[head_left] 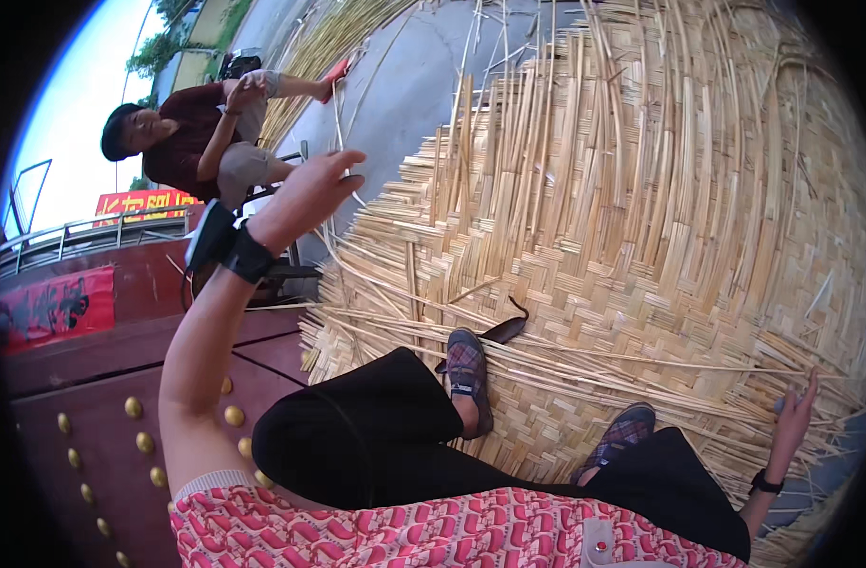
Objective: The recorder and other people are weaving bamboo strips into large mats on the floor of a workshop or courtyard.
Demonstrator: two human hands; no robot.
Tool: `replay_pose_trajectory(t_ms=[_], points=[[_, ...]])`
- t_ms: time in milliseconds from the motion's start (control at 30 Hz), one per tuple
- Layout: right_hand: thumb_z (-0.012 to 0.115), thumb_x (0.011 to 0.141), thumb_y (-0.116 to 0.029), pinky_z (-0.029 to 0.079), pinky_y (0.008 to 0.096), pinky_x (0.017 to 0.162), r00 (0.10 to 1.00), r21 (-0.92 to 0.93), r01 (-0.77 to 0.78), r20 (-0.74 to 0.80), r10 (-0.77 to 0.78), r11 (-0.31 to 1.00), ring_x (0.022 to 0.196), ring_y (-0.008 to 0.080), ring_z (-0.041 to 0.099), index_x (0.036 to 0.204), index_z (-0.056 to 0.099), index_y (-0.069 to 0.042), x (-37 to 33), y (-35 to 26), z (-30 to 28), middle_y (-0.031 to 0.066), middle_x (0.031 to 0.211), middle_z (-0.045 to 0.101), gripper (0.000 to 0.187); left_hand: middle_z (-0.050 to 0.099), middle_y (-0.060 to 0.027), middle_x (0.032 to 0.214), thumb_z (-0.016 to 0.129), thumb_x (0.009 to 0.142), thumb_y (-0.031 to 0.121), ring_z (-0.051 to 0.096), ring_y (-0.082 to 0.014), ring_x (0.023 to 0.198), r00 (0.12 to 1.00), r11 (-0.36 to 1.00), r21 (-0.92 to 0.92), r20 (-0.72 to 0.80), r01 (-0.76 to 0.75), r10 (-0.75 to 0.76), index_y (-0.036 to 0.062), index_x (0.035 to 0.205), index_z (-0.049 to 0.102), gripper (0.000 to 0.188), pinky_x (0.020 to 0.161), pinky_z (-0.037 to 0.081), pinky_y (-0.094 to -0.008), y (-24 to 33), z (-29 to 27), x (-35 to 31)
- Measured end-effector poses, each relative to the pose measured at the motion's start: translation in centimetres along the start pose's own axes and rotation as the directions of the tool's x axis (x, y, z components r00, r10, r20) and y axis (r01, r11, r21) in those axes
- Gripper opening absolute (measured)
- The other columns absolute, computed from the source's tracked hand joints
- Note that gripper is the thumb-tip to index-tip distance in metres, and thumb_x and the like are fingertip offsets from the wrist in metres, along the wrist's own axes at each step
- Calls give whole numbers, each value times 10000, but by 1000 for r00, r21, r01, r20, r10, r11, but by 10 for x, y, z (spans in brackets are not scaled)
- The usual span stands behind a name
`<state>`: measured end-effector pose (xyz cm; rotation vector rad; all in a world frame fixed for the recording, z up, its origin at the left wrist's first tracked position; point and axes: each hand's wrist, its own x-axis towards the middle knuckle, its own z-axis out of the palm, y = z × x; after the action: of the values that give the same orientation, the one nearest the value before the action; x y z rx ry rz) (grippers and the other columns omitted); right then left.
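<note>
My left hand point(305, 194) is raised at the left, with a dark band and a small device at the wrist. A thin pale reed strip point(338, 118) runs into its fingers and down toward the woven mat point(565, 246); the fingers appear closed on it, and a dark piece shows at the fingertips. Low at the right edge of the mat, my right hand point(793, 421) has its thumb and fingers apart beside loose strips point(641, 364). Those strips lie in a band across the mat, in front of my shoes.
My shoes point(468, 374) are on the mat. By them lies a dark flat tool point(506, 329) with a hooked end. Another person point(191, 133) sits at the upper left, hands raised. A dark red door with gold studs point(145, 442) lies lower left. Reeds point(329, 57) are spread behind.
</note>
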<state>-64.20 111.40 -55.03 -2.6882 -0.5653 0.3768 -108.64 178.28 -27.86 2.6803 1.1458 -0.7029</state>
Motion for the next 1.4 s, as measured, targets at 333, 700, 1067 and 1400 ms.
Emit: replay_pose_trajectory(t_ms=[333,700,1067,1400], points=[[537,976,-47,497,266,684,792,464,26,531,-301,885,786,146,584,1383,505,-77,-48,-254,66,102,979,633,409,691,-164,968,630,882,110,680,-271,913,702,728,-283,-206,624,-682,-24,1074,632,234,804,515,-358,-176,95,-363],[634,900,-78,499,393,773,453,200,621,698,-555,758,892,346,640,1157,609,-53,-67,-296,-12,169,943,660,260,688,-147,925,638,955,318,703,-200,710,674,-344,-924,362,168,-644,-44,1063,592,381,552,568,-291,-98,329,-163],[609,875,-6,491,357,824,629,165,572,541,-558,804,931,275,625,1141,599,-19,-74,-287,-24,138,995,649,267,644,-119,952,592,938,172,653,-184,700,618,-527,-850,419,9,-665,-12,1152,513,293,561,553,-289,-88,370,-156],[625,872,-58,502,400,821,252,241,696,800,-544,677,937,344,640,1080,641,-18,-57,-341,-4,173,956,671,212,645,-30,755,643,910,142,585,-107,641,360,-397,-857,502,328,-786,26,966,662,130,574,464,-261,85,506,-446]])
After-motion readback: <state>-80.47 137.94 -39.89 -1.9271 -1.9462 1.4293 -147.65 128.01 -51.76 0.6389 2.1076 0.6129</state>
